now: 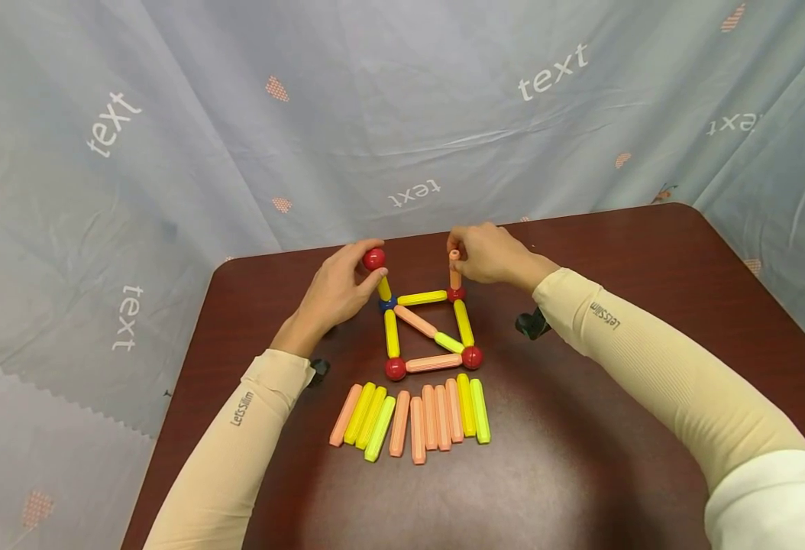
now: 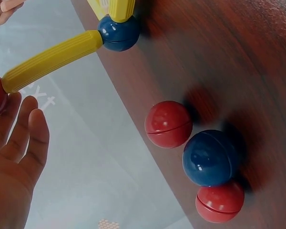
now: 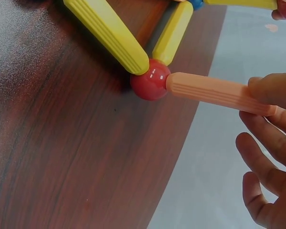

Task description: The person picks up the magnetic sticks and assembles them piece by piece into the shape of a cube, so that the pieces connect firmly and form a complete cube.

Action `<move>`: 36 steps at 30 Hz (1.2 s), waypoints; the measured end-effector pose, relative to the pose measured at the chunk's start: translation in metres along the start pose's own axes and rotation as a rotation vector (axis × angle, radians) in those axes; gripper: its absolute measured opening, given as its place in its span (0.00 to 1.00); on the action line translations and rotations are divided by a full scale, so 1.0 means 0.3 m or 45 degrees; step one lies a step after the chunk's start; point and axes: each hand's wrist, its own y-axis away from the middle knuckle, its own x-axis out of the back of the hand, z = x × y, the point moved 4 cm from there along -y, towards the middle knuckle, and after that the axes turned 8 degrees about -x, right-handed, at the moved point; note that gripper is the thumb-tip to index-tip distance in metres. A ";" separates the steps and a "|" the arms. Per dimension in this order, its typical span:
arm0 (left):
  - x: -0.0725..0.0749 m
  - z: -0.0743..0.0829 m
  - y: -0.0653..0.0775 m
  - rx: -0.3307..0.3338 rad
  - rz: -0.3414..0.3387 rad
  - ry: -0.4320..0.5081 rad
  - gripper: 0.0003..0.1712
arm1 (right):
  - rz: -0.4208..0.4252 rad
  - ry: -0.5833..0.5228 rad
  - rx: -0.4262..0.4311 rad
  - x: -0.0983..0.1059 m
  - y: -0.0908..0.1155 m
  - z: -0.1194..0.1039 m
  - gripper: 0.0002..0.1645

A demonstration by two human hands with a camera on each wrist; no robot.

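In the head view, a square frame of magnetic sticks and balls lies on the table, crossed by a diagonal of a peach stick and a lime stick. My left hand holds a red ball between thumb and fingers. That ball tops a yellow stick, which rises from the frame's blue ball. Across from it, my right hand pinches the upper end of an upright peach stick. Its lower end meets the red corner ball.
Loose sticks lie in a row in front of the frame, among them a yellow stick and a lime stick. Past the left hand sit a loose red ball and a blue ball. A patterned curtain hangs behind the table.
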 end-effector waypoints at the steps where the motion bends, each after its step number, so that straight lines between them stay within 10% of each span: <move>1: 0.001 0.001 0.000 0.000 0.000 0.000 0.31 | -0.002 0.003 0.003 0.001 0.001 0.000 0.13; 36: 0.010 -0.073 0.062 0.106 -0.116 -0.027 0.34 | -0.022 0.007 0.019 -0.011 0.004 0.008 0.13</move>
